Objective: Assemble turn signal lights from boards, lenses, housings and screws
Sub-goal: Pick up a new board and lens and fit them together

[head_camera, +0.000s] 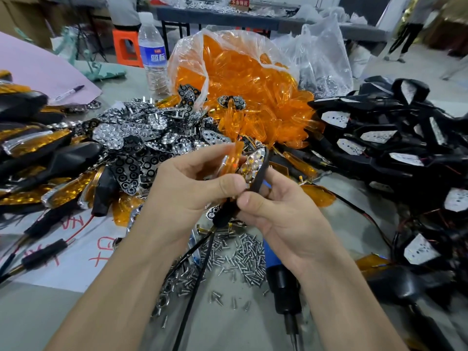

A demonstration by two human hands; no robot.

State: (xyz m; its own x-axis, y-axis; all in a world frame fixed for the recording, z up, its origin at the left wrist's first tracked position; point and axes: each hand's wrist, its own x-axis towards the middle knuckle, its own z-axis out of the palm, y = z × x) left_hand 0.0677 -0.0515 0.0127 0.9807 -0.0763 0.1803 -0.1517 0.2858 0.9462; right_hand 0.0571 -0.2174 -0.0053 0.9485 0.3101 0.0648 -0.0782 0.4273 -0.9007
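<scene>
My left hand pinches an orange lens against the open face of a black housing. A chrome reflector shows inside that housing. My right hand grips the housing from the right, thumb on its lower edge. Its black stem and cable hang down between my wrists. Loose screws lie heaped on the table under my hands. An open plastic bag of orange lenses stands behind. Chrome reflectors are piled to its left.
Black housings with white boards fill the right side. Finished lights are stacked at the left. An electric screwdriver lies beside the screws. A water bottle stands at the back. A marker rests on pink paper.
</scene>
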